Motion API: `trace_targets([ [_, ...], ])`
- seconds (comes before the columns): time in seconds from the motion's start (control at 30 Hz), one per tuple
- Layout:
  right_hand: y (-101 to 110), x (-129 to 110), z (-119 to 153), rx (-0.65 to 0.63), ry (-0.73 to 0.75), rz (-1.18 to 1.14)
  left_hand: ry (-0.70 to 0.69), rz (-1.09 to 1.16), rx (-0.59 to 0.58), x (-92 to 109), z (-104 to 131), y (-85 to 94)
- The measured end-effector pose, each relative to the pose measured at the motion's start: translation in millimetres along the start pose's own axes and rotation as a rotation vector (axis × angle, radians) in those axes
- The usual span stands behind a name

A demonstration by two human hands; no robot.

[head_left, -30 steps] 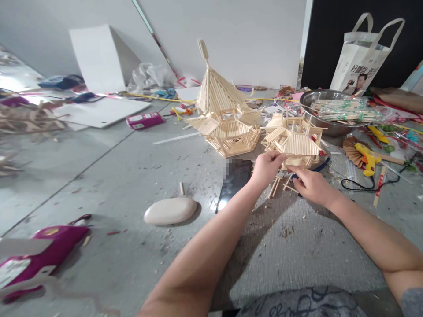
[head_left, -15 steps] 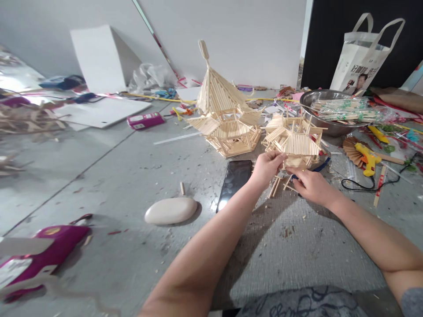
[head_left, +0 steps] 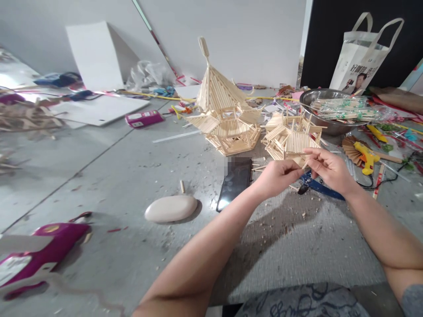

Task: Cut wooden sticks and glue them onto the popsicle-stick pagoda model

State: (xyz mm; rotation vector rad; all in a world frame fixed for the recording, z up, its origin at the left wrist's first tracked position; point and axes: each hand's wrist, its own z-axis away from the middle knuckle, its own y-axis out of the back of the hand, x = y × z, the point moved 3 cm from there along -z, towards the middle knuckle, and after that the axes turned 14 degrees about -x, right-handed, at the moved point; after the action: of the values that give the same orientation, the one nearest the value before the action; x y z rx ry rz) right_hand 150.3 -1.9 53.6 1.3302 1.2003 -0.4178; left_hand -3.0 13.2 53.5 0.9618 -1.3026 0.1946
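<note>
My left hand (head_left: 280,178) is closed in a pinch on a short wooden stick (head_left: 305,164). My right hand (head_left: 330,171) meets it from the other side, its thumb and curled fingers at the stick's far end. Just behind both hands stands a small unfinished-looking stick model (head_left: 292,134) with slatted roof panels, partly covered by the fingers. A blue-handled cutting tool (head_left: 322,188) lies on the table under my right hand. Left of the small model rises a taller pagoda-shaped stick model (head_left: 224,101) with a pointed roof.
A black phone (head_left: 236,182) and a pale oval case (head_left: 171,208) lie left of my hands. To the right are a yellow glue gun (head_left: 366,157) with its cord and a metal bowl (head_left: 306,99) of bagged sticks. A purple device (head_left: 62,237) sits at the near left.
Both hands have drawn back from the small model towards me, and a short stick now shows between them. The blue-handled tool is more exposed.
</note>
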Motion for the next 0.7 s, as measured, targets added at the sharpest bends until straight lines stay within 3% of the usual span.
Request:
trace_targets([
  [0.13, -6.5, -9.3, 2.3, -0.048, 0.004, 0.062, -0.065, -0.122, -0.037, 8.2, 4.4, -7.6],
  [0.27, -9.5, -18.4, 1.6, 0.011, 0.084, 0.222, -0.062, -0.1, 0.006, 4.7, 4.9, -12.2],
  [0.43, 11.5, -15.6, -1.5, 0.009, 0.082, 0.493, -0.029, -0.039, -0.013, -5.1, -1.4, -10.6],
  [0.53, 28.6, 1.1, 5.2, -0.035, -0.134, 0.73, 0.052, -0.026, 0.004, -12.2, -4.9, -4.0],
  [0.63, 24.9, 25.7, 22.1, -0.3, -0.532, 0.973, 0.098, -0.032, 0.052, -21.5, -4.8, -2.6],
  [0.7, 12.0, 36.6, 33.2, -0.471, -0.648, 1.024, 0.071, -0.054, 0.048, -28.0, -2.5, -8.5],
])
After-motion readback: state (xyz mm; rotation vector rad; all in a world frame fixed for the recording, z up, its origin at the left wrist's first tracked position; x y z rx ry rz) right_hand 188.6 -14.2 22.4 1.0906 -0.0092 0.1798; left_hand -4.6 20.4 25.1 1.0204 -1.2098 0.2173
